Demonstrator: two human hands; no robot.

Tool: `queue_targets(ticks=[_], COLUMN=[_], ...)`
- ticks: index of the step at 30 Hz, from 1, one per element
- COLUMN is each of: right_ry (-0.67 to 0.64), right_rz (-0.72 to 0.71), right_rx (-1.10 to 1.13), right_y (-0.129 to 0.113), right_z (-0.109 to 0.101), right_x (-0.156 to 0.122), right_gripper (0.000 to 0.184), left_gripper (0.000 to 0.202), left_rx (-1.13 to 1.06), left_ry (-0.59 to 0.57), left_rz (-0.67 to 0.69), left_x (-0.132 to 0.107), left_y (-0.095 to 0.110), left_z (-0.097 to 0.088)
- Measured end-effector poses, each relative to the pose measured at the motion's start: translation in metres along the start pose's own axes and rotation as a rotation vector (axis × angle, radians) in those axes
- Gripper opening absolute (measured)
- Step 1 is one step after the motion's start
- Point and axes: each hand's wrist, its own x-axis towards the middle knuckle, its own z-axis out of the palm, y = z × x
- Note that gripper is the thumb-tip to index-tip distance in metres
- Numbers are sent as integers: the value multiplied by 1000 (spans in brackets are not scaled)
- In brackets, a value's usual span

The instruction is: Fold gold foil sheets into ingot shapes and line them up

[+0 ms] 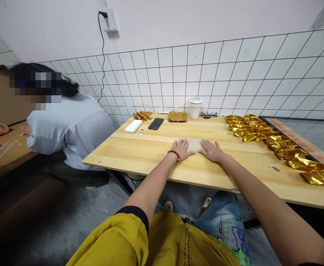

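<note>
A pale, flat sheet (194,144), which looks like paper, lies on the wooden table (139,155) in front of me. My left hand (182,149) rests flat on its left side, fingers stretched out, with a red bead bracelet at the wrist. On the sheet's right side my right hand (211,150) lies flat too, fingers spread. The thumbs point toward each other near the sheet's front edge. Both hands hide the sheet's side edges.
Folded gold foil pieces (258,129) run in a row along the right. Toward the back are a gold stack (177,117), gold strips (143,115), a white lidded cup (195,108), glasses (209,115), a phone (156,123) and a white box (133,126). A person (70,122) bends at the left.
</note>
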Motion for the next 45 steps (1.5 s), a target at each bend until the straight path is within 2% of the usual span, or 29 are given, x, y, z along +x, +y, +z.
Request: queue_targets(ticks=[3, 7, 11, 19, 22, 27, 29, 33, 39, 45], right_ry=[29, 125, 101, 48, 58, 51, 58, 75, 69, 115], right_rz=[47, 5, 6, 9, 12, 18, 14, 14, 14, 12], right_rx=[20, 46, 75, 81, 85, 90, 92, 84, 86, 94], right_y=[3, -16, -33, -35, -35, -34, -33, -33, -35, -33], right_z=[-4, -2, 7, 1, 1, 4, 5, 5, 3, 8], right_x=[3, 19, 29, 23, 23, 25, 25, 24, 22, 25], right_gripper=[71, 67, 62, 63, 64, 64, 64, 64, 63, 61], left_gripper=[88, 84, 83, 84, 86, 96, 99, 100, 91, 85], left_rx=[18, 26, 34, 24, 35, 35, 42, 69, 69, 52], left_ry=[6, 4, -20, -8, -63, -254, -271, -189, -71, -50], left_rz=[2, 18, 27, 10, 35, 79, 85, 114, 133, 98], left_x=[1, 1, 1, 2, 2, 4, 4, 1, -4, -5], left_y=[1, 0, -1, -1, -3, -6, -7, -8, -9, -5], left_z=[1, 0, -2, 0, -5, -21, -23, -16, -5, -5])
